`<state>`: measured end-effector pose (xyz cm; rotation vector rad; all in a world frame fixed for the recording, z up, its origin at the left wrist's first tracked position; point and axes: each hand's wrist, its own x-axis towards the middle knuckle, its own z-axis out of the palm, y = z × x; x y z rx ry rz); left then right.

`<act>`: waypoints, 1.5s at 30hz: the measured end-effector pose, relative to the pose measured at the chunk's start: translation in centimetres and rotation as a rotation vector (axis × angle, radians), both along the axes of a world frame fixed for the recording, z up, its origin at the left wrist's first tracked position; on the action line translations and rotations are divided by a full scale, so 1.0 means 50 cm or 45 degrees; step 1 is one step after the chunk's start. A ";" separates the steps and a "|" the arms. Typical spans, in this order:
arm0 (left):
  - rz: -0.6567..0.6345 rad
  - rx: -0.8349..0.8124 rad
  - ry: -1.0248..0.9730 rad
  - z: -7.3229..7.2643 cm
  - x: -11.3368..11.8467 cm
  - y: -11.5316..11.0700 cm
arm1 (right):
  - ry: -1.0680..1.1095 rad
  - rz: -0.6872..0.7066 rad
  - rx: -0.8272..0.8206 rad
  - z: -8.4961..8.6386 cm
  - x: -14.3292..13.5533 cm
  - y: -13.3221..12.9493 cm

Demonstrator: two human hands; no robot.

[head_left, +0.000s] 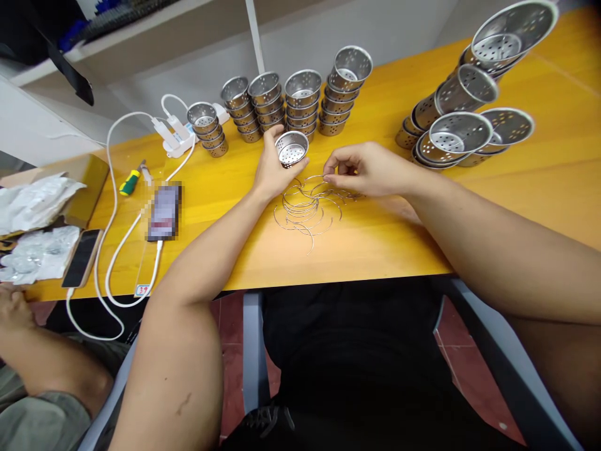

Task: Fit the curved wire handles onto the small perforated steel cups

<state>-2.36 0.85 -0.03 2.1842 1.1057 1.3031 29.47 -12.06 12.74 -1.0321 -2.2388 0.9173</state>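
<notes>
Yellow counter (375, 257); left hand (273, 168) grips a perforated cup (292, 150), right hand (361, 168) pinches a curved wire (314, 177); overlapping wires (303, 207) could snag, dragging neighbours along.

Single head-worn view — faces forward, steeply down — yellow table (248, 260) close.

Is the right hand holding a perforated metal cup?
No, the left hand holds the cup, while the right hand pinches a thin wire.

A green-and-yellow tool (129, 183) lies near a phone (164, 212).
</notes>
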 end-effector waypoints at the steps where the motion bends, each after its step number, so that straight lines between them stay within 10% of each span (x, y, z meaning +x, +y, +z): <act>1: -0.005 0.014 -0.010 0.000 0.002 0.000 | 0.018 0.005 0.001 -0.002 -0.002 -0.001; 45: 0.019 0.181 -0.082 0.052 0.017 -0.037 | 0.200 0.050 -0.058 -0.035 -0.019 0.014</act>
